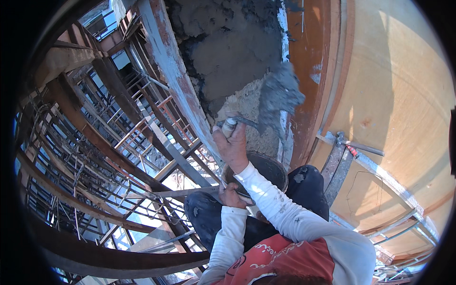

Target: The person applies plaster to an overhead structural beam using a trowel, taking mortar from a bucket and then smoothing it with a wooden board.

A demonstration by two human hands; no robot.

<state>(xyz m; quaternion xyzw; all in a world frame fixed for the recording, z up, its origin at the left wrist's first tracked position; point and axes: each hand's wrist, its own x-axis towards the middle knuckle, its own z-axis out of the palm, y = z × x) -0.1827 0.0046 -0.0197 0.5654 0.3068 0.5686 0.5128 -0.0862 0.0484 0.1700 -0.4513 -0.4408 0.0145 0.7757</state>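
Observation:
My right hand (232, 145) is closed round the handle of a trowel (229, 127). Grey wet mortar (281, 92), smeared by motion, is at the trowel's far end and hides most of its blade. Below it, my left hand (230, 195) is closed on the near left rim of a dark bucket (268, 172), which stands between my knees. My right forearm passes over the bucket and hides part of its opening. Ahead lies a long strip of fresh dark mortar (223, 57), with a paler rough patch (244, 102) at its near end.
A paint-worn board (166, 57) edges the strip on the left, an orange-brown panel (308, 61) on the right. Farther right are pale plywood sheets (408, 71) and a metal brace (338, 166). To the left, beams and scaffolding (137, 128) stand over a deep drop.

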